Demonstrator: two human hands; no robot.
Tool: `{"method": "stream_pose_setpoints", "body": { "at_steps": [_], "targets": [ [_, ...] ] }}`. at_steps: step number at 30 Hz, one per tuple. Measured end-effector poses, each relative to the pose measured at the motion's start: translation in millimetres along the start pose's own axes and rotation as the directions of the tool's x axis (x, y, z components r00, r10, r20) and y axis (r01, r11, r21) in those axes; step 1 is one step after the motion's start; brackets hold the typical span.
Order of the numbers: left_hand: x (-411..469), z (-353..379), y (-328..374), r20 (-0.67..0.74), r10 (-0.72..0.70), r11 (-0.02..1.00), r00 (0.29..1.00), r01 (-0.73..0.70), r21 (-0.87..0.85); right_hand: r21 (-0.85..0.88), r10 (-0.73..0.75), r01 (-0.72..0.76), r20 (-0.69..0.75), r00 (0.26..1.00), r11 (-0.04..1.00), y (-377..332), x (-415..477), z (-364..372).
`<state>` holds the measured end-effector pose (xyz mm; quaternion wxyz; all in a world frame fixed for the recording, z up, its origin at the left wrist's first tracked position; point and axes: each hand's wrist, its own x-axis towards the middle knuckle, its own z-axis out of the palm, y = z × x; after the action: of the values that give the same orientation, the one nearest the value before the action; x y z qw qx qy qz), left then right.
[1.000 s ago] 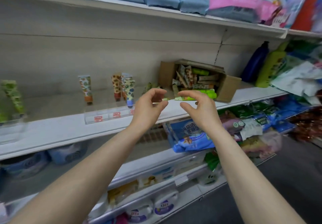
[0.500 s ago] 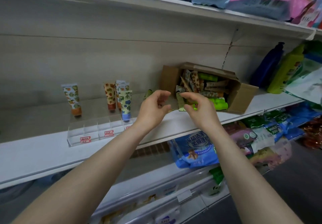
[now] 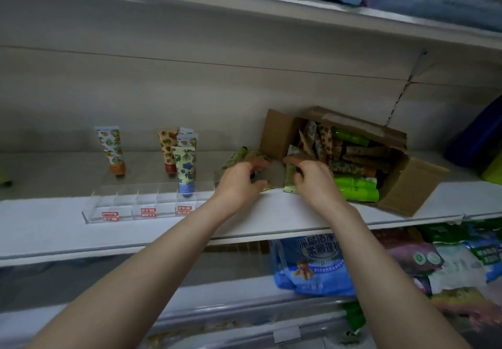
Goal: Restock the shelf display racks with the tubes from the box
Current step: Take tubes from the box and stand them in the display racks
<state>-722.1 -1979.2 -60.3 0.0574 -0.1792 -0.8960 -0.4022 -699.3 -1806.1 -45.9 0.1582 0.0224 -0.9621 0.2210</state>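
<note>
Brown cardboard box [image 3: 279, 134], lying on its side on the white shelf [image 3: 285, 212], mouth open toward the viewer, filled with a jumble of patterned and plain green tubes [image 3: 355, 188]. At the left corner of the box mouth, the right hand [image 3: 315, 183] has its fingers curled round one pale green patterned tube [image 3: 290, 178], which stands on end against the box contents. Just left of the box, the left hand [image 3: 236, 183] closes over a small heap of green leaf-patterned tubes [image 3: 233, 159] lying on the shelf, fingers bent across them and thumb below. Farther left of the box stands a clear plastic display rack [image 3: 122, 207] with red price labels along its front; it holds a blue-flowered tube [image 3: 185, 169] in its front row, cap down, with a red-capped fruit-patterned tube [image 3: 167, 150] and an orange-capped tube [image 3: 112, 150] behind it, each upright and apart. Right of the box, well apart, is a dark blue bottle [image 3: 478, 136]. Below the box, on the next shelf down, lies a blue printed packet [image 3: 312, 264].
</note>
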Motion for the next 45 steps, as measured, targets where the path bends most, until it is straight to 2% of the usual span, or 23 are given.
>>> {"method": "stream_pose_setpoints", "body": {
  "at_steps": [4,7,14,19,25,31,35,38,40,41,43,45],
  "targets": [
    [-3,8,1,-0.033,-0.056,0.994,0.998,0.059,0.096,-0.171,-0.053,0.075,0.129,0.99,0.982,7,5,-2],
    [-6,12,4,-0.08,-0.051,0.982,0.996,0.064,0.179,-0.238,-0.09,0.135,0.192,0.977,0.962,9,7,-2],
    [-18,18,13,-0.117,-0.041,0.924,0.992,0.082,0.374,-0.194,-0.214,0.265,0.248,0.945,0.944,20,14,-3],
    [-21,24,18,-0.189,-0.045,0.896,0.981,0.124,0.425,-0.118,-0.286,0.325,0.259,0.922,0.938,29,16,-5],
    [-21,27,23,-0.319,-0.085,0.928,0.944,0.192,0.32,-0.057,-0.373,0.406,0.297,0.879,0.912,32,21,-10],
    [-23,21,24,-0.424,-0.189,0.97,0.886,0.236,0.061,0.014,-0.415,0.434,0.324,0.85,0.901,33,21,-8],
    [-28,19,26,-0.49,-0.274,0.961,0.827,0.222,-0.162,0.116,-0.418,0.401,0.28,0.864,0.909,34,26,-10],
    [-31,19,29,-0.479,-0.29,0.951,0.829,0.195,-0.238,0.266,-0.427,0.377,0.159,0.89,0.887,31,27,-16],
    [-31,20,33,-0.45,-0.303,0.942,0.84,0.193,-0.275,0.43,-0.354,0.281,0.1,0.93,0.858,26,28,-18],
    [-31,21,35,-0.442,-0.307,0.938,0.843,0.188,-0.292,0.542,-0.303,0.198,0.109,0.947,0.816,24,29,-18],
    [-33,23,41,-0.451,-0.292,0.941,0.843,0.169,-0.293,0.76,-0.22,0.011,0.174,0.96,0.65,17,28,-17],
    [-37,23,43,-0.464,-0.25,0.955,0.85,0.138,-0.263,0.864,-0.182,-0.144,0.26,0.948,0.483,11,26,-17]
  ]
}}
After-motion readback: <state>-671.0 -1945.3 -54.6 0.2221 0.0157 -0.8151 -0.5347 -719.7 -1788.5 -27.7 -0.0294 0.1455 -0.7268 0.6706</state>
